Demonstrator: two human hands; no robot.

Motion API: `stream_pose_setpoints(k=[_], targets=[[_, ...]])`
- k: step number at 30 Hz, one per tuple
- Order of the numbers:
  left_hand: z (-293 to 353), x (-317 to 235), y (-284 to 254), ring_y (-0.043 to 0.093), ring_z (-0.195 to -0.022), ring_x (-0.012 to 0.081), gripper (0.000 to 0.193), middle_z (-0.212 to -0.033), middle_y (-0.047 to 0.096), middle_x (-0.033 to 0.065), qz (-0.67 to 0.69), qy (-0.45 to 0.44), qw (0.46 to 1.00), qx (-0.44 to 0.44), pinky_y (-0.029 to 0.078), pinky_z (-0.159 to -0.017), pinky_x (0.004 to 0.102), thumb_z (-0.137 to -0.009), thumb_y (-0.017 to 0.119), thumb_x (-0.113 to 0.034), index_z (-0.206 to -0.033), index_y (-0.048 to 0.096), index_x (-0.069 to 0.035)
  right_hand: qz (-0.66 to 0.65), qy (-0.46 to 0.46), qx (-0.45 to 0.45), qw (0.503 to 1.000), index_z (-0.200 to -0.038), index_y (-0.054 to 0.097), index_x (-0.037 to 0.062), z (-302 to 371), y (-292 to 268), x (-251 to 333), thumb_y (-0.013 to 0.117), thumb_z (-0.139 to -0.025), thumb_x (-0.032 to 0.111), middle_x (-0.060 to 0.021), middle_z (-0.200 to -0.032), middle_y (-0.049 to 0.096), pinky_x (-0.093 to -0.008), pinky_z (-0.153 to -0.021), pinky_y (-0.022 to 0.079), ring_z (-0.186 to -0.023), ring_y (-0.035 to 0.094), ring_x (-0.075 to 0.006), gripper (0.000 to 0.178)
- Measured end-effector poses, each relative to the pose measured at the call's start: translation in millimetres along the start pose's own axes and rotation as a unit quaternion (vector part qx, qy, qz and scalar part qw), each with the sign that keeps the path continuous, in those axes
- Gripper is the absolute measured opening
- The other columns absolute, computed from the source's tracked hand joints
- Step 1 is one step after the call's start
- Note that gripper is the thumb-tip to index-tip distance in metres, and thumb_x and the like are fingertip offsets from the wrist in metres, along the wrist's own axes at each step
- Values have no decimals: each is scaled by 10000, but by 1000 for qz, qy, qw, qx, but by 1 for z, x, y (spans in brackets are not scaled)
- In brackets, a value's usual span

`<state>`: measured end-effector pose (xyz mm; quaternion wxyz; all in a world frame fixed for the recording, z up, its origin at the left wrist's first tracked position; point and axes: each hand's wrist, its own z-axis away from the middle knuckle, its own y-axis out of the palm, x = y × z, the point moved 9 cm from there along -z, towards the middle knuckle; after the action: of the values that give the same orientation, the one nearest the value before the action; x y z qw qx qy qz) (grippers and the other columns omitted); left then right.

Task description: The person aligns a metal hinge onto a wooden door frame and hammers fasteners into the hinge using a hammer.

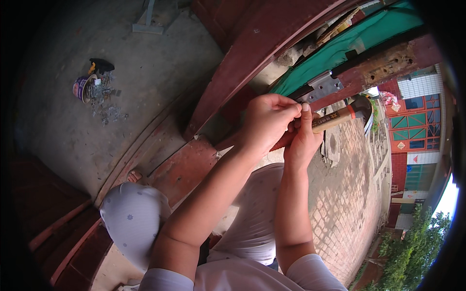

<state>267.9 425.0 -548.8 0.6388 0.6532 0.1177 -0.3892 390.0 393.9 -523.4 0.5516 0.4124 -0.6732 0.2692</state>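
Note:
A silver metal hinge (326, 86) with holes lies against the edge of a dark red wooden door (388, 65). Just below its lower end, my left hand (268, 119) is closed in a pinch; what it holds, if anything, is too small to make out. Close beside it, my right hand (302, 140) grips a hammer (335, 120) by its light wooden handle, the thumb raised near the left fingertips. The hammer's dark head points to the right, away from my hands.
On the concrete floor at left, a tipped tub (83, 89) has spilled metal hardware (104, 99), with a black-and-yellow item (101, 65) behind it. A red door frame (233, 68) and threshold (187, 167) stand near me. Green sheeting (349, 41) lies beyond; brick paving (340, 208) spreads at right.

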Motion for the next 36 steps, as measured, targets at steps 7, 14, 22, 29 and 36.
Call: stream_pose_setpoints(k=[7, 14, 22, 29, 36], targets=[[-2, -1, 4, 610, -788, 125, 160, -846, 658, 69, 7, -44, 999, 20, 489, -742, 254, -832, 687, -112, -921, 662, 18, -1, -10, -5, 1000, -714, 499, 78, 2, -1, 6, 687, -877, 240, 20, -655, 497, -210, -551, 348, -595, 433, -66, 296], [-12, 4, -3, 619, -942, 174, 263, -981, 666, 81, -87, -136, 985, 60, 471, -882, 329, -821, 709, -198, -997, 667, -7, -15, 6, -1, 1000, -730, 530, 61, 0, -4, -1, 685, -872, 216, -3, -685, 546, -217, -566, 390, -616, 479, -75, 261], [-11, 9, 0, 608, -847, 98, 161, -936, 662, 9, -42, -266, 962, 44, 454, -869, 316, -837, 672, -109, -990, 635, -78, 10, 11, -17, 1000, -688, 486, 85, 2, 0, 5, 674, -895, 210, 27, -643, 495, -215, -521, 349, -568, 431, -61, 306], [-6, 14, 3, 564, -767, 76, 76, -817, 618, -27, -6, -289, 956, 56, 441, -846, 348, -864, 614, -124, -924, 648, -93, 34, 10, -13, 999, -701, 495, 82, 5, 2, 9, 698, -878, 231, 30, -647, 501, -214, -520, 347, -576, 428, -54, 307], [-8, 13, 3, 567, -754, 72, 87, -806, 619, -31, 2, -282, 958, 58, 431, -874, 357, -858, 619, -130, -929, 656, -95, 46, -3, -27, 999, -712, 503, 75, 4, 0, 10, 696, -879, 252, 22, -647, 512, -214, -504, 352, -562, 438, -55, 311]])
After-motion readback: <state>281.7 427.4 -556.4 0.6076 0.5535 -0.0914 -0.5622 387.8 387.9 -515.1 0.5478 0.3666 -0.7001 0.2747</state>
